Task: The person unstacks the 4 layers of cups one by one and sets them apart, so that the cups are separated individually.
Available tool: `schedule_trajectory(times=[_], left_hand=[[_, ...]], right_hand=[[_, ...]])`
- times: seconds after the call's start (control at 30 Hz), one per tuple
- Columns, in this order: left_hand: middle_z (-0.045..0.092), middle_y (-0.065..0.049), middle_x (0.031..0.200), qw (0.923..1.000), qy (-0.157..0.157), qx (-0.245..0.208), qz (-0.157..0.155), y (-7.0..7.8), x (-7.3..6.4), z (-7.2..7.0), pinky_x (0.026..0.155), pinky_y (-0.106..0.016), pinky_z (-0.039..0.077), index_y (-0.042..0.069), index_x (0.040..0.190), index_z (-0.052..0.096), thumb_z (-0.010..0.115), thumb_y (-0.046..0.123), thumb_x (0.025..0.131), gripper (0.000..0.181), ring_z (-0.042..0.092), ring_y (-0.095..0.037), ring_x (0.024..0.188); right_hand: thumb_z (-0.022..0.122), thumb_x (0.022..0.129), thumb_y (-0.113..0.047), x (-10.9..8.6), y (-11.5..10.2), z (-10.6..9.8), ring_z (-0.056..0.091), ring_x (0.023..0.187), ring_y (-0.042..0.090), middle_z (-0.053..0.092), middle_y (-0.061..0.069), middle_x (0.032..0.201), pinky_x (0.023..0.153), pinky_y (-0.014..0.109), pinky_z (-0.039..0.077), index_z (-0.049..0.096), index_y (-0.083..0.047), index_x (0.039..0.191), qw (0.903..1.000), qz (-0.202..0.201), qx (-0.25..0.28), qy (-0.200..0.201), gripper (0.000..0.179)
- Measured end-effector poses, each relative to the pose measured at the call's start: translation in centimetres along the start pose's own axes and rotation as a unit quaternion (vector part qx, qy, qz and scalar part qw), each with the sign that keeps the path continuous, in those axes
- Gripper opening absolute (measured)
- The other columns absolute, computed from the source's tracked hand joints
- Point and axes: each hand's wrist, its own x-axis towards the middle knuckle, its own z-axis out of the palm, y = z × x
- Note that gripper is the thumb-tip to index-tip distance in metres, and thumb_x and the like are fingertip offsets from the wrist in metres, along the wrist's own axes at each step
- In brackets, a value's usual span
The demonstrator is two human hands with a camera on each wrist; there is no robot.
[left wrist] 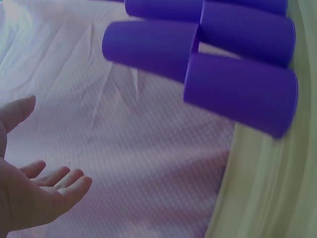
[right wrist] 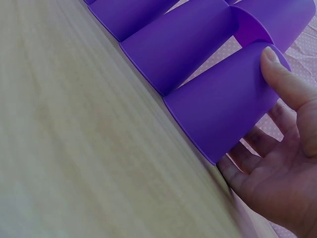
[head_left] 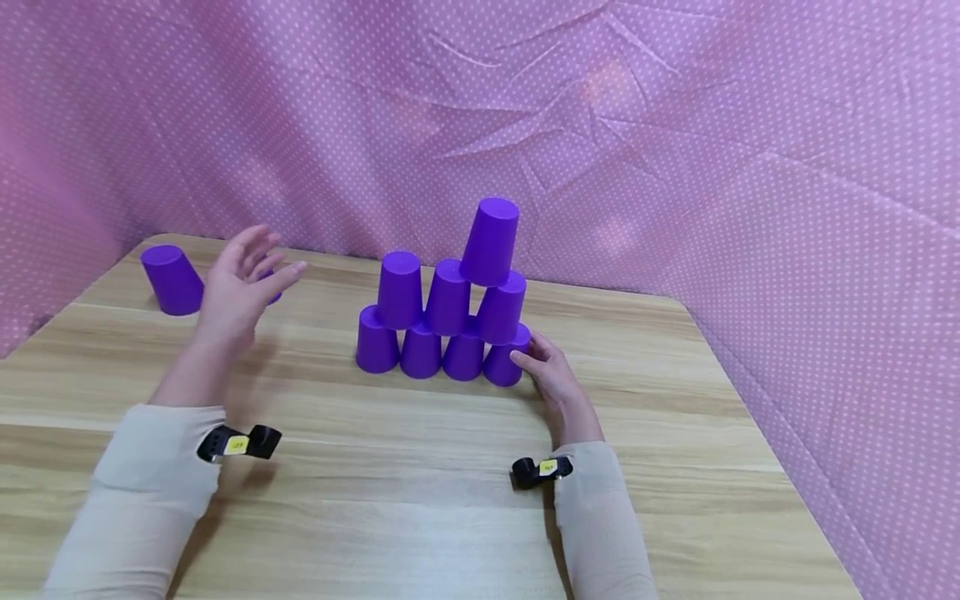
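Purple cups stand upside down in a stack, with several in the bottom row, three in the row above and one top cup (head_left: 491, 242) set over the right side. My right hand (head_left: 553, 372) holds the rightmost bottom cup (right wrist: 223, 104), its thumb on the near side and fingers behind. My left hand (head_left: 238, 287) is raised at the left, away from the stack, fingers spread and nothing in it. Right beside it in the head view is a separate purple cup (head_left: 172, 281). Another purple cup (head_left: 276, 296) is mostly hidden behind the left hand.
All the cups stand on a light wood-grain table (head_left: 360, 467). A pink dotted cloth (head_left: 750, 217) hangs behind and along both sides of it. Each wrist carries a black strap with a camera, such as the left strap (head_left: 217, 443).
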Motion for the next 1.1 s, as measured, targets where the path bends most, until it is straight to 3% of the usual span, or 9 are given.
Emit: schedule_trajectory(times=[0.23, 0.5, 0.67, 0.8, 1.1], left_hand=[[0.034, -0.014, 0.13, 0.9984, -0.046, 0.011, 0.031, 0.5, -0.3, 2.5, 0.087, -0.021, 0.039, 0.006, 0.131, 0.031, 0.066, 0.002, 0.074, 0.068, 0.035, -0.024, 0.116], [0.037, -0.014, 0.129, 0.9949, -0.074, 0.04, 0.055, 1.7, -0.2, 5.5, 0.095, -0.031, 0.031, 0.005, 0.13, 0.032, 0.067, 0.004, 0.073, 0.067, 0.036, -0.023, 0.115], [0.038, -0.017, 0.127, 0.993, -0.089, 0.04, 0.067, 2.1, 0.0, 7.3, 0.095, -0.03, 0.031, 0.002, 0.13, 0.031, 0.066, 0.002, 0.074, 0.067, 0.038, -0.024, 0.114], [0.039, -0.016, 0.126, 0.9929, -0.093, 0.037, 0.064, 2.2, 0.2, 8.5, 0.094, -0.028, 0.032, 0.002, 0.13, 0.03, 0.066, 0.001, 0.073, 0.067, 0.038, -0.023, 0.114], [0.04, -0.011, 0.126, 0.9885, -0.119, 0.079, 0.05, 2.4, 0.5, 11.8, 0.094, -0.028, 0.031, 0.004, 0.132, 0.029, 0.07, 0.01, 0.072, 0.073, 0.038, -0.02, 0.114]], right_hand=[[0.057, 0.08, 0.001, -0.1, 0.0, 0.0, 0.043, 0.109, 0.023, 0.044, 0.02, 0.12, 0.093, 0.029, 0.034, 0.038, -0.002, 0.128, 1.0, -0.001, -0.005, 0.005, 0.052], [0.056, 0.08, 0.001, -0.1, -0.1, 0.0, 0.043, 0.107, 0.023, 0.045, 0.019, 0.119, 0.093, 0.03, 0.034, 0.038, -0.001, 0.128, 1.0, -0.008, -0.003, 0.004, 0.051], [0.056, 0.08, 0.002, -0.1, -0.2, 0.1, 0.044, 0.107, 0.023, 0.045, 0.02, 0.119, 0.093, 0.03, 0.034, 0.038, 0.0, 0.128, 0.9999, -0.012, 0.003, 0.001, 0.051], [0.057, 0.079, 0.0, -0.1, -0.2, 0.1, 0.043, 0.108, 0.022, 0.045, 0.019, 0.12, 0.093, 0.03, 0.033, 0.038, -0.001, 0.128, 1.0, -0.006, 0.001, 0.0, 0.052], [0.057, 0.079, 0.002, -0.1, 0.0, 0.2, 0.043, 0.107, 0.023, 0.046, 0.019, 0.118, 0.093, 0.03, 0.033, 0.04, -0.001, 0.127, 1.0, 0.001, 0.003, 0.003, 0.05]])
